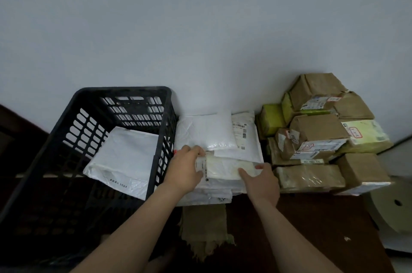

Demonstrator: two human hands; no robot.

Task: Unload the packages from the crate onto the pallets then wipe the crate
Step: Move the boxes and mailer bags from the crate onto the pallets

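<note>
The black crate (84, 139) at my left holds one white package (124, 156). Beside it, on the white mailer stack (207, 132), my left hand (185, 172) and right hand (262, 182) grip a cream package (225, 168) by its ends. Its label (203, 166) print is unreadable.

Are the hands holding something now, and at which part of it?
Yes. The left hand grips the left end of a flat cream package on the pile of white mailers; the right hand holds its right end.
</note>
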